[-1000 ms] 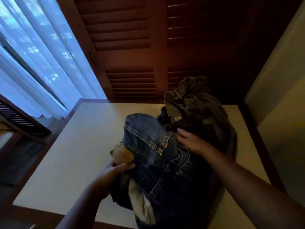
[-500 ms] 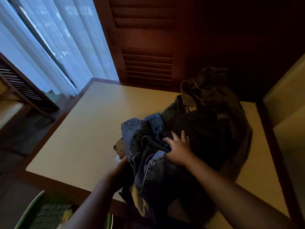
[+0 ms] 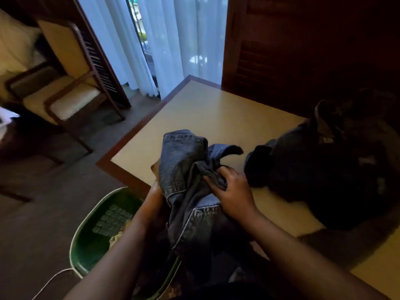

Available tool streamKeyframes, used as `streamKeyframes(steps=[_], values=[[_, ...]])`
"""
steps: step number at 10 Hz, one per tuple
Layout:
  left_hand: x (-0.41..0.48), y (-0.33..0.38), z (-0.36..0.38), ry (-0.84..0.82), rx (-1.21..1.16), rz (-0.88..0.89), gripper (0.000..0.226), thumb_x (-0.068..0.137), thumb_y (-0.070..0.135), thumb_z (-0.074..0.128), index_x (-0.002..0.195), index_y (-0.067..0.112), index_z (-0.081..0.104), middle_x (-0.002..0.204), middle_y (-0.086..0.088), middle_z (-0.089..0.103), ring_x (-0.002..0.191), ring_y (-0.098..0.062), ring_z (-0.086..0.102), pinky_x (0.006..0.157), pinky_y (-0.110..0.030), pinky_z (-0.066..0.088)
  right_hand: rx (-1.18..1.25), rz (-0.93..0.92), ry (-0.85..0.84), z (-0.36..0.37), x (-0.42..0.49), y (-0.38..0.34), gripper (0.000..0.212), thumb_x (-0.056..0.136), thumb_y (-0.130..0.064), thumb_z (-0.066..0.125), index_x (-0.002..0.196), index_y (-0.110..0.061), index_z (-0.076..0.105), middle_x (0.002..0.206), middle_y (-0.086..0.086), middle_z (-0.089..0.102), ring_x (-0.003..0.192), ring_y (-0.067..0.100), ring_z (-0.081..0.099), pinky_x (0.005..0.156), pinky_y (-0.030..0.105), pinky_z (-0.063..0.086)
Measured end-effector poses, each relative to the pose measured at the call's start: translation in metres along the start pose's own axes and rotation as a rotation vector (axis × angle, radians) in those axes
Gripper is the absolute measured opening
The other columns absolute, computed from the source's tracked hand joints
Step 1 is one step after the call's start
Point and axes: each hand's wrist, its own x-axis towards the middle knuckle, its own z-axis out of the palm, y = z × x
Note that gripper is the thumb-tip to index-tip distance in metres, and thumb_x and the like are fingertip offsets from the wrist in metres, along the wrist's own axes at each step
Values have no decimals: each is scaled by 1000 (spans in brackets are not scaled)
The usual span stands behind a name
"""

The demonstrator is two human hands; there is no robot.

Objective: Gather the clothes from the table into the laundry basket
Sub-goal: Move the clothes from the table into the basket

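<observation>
Denim fills the middle of the view: a bunched pair of blue jeans [image 3: 184, 167] is held up over the near edge of the desk [image 3: 216, 109], with its lower part hanging down past the edge towards the floor. The right hand [image 3: 233, 191] grips the bundle from the right, its fingers and thumb curled tight into a fold of the fabric. The left hand [image 3: 156, 191] is pressed against the bundle's left side; its fingers are out of sight under the denim, so I cannot tell how far they are curled. A green laundry basket [image 3: 86, 232] stands on the floor just beside the desk's near edge, below and to the left of the jeans, and a bit of pale cloth [image 3: 118, 237] shows inside it. A heap of dark clothes [image 3: 313, 169] lies on the desk to the right, close to the right hand but apart from the jeans. A white cord [image 3: 50, 280] trails across the floor by the basket. Farther left stands a wooden chair [image 3: 71, 94] with a pale seat. Sheer curtains [image 3: 173, 40] hang behind the desk, next to a dark louvred shutter [image 3: 303, 50].
</observation>
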Motion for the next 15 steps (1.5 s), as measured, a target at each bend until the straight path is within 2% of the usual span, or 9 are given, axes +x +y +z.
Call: streamKeyframes(steps=[2, 3, 4, 6, 8, 9, 12, 14, 15], values=[[-31, -5, -107, 59, -227, 198, 48, 97, 61, 48, 116, 21, 64, 96, 3, 79, 98, -20, 72, 71, -29, 60, 73, -48, -123, 89, -5, -71, 50, 90, -75, 43, 87, -27, 57, 84, -9, 56, 83, 23, 56, 71, 43, 48], [-40, -17, -154, 74, -268, 199, 77, 83, 83, 48, 127, 22, 63, 124, -3, 70, 128, -32, 59, 95, -42, 53, 99, -59, -213, 134, -10, -100, 45, 90, -72, 44, 88, -29, 57, 85, -9, 56, 84, 25, 56, 71, 42, 47], [-43, -30, -196, 71, -396, 177, 72, 102, 60, 44, 151, 7, 45, 152, -24, 47, 143, -43, 42, 119, -56, 31, 100, -65, -326, 176, -17, -114, 45, 91, -68, 47, 95, -26, 64, 95, -6, 62, 89, 27, 61, 77, 46, 51], [-49, -59, -240, 325, -158, 289, 41, 99, 36, 63, 137, 21, 58, 132, -12, 68, 124, -33, 63, 105, -51, 48, -29, 22, -590, 220, -32, -123, 50, 96, -43, 56, 141, -20, 58, 163, 2, 33, 150, 24, 31, 123, 39, 25], [-15, -109, -277, 382, -57, -52, 87, 74, 53, 74, 150, 32, 38, 145, -4, 58, 120, -22, 64, 106, -46, 51, -171, 123, -780, 227, -45, -121, 56, 104, -36, 50, 156, -24, 34, 165, -3, 27, 152, 20, 25, 123, 37, 25], [-24, -101, -263, 378, 57, -48, 71, 99, 29, 61, 161, 23, 25, 161, -4, 34, 143, -22, 42, 114, -38, 39, -171, 141, -838, 225, -54, -120, 56, 105, -35, 50, 157, -24, 32, 163, -1, 31, 150, 20, 30, 120, 36, 30], [-10, -73, -199, 108, 319, 51, 54, 104, 12, 50, 157, 20, 37, 158, -7, 43, 143, -20, 43, 117, -35, 36, -65, 219, -622, 189, -64, -105, 56, 101, -31, 56, 153, -27, 39, 149, 2, 51, 131, 19, 55, 107, 38, 49], [14, -41, -87, -164, 407, 131, 51, 104, 14, 52, 153, 21, 43, 150, -4, 49, 124, -13, 57, 93, -22, 54, -6, 231, -304, 111, -65, -69, 51, 101, -23, 56, 150, -18, 45, 149, 3, 52, 135, 15, 49, 114, 30, 39], [25, -33, -14, -279, 497, 178, 47, 104, 18, 53, 150, 26, 47, 152, -3, 50, 133, -16, 52, 111, -34, 43, -43, 262, -115, 57, -65, -39, 49, 101, -22, 56, 149, -15, 47, 149, 6, 52, 138, 17, 46, 111, 24, 33]])
